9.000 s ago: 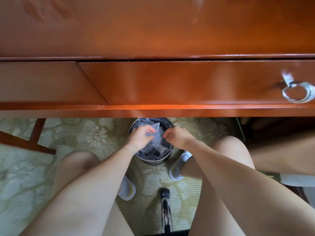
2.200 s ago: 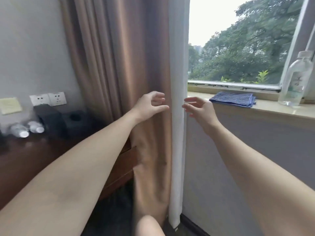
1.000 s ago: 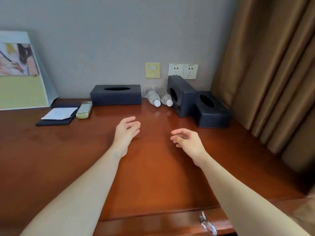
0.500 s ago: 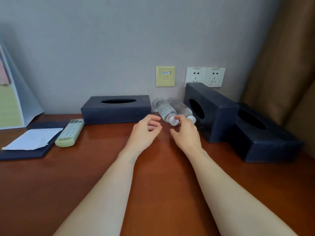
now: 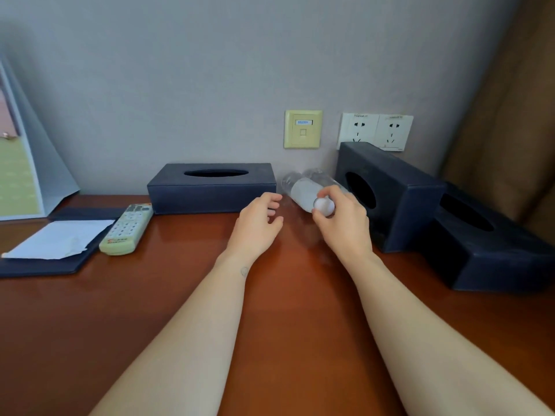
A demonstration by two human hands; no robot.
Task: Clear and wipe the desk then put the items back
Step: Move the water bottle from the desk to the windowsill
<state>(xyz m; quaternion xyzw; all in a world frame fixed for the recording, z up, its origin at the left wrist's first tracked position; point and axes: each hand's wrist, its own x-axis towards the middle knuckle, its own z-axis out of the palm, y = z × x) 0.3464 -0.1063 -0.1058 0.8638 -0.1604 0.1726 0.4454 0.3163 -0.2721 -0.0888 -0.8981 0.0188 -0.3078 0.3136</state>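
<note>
The desk [image 5: 270,325] holds three dark tissue boxes: the flat box [image 5: 210,187] at eleven o'clock, the tipped box [image 5: 390,202] at one o'clock and the low box [image 5: 492,250] at two o'clock. One water bottle [image 5: 300,192] shows for certain; whether a second lies behind it cannot be told. At ten o'clock lie one remote control [image 5: 126,229], one folder [image 5: 45,267] and one white sheet [image 5: 57,238]. The wall carries two white sockets [image 5: 360,127] and one yellow plate [image 5: 302,129].

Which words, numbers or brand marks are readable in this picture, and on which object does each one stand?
No text can be read for certain.
On the yellow wall plate: a blue label, blurred.
On the white sockets: print along the top edge, too small.
On the remote control: a red mark and button signs, blurred.
On the water bottle in the right hand: a white label, nothing legible.
</note>
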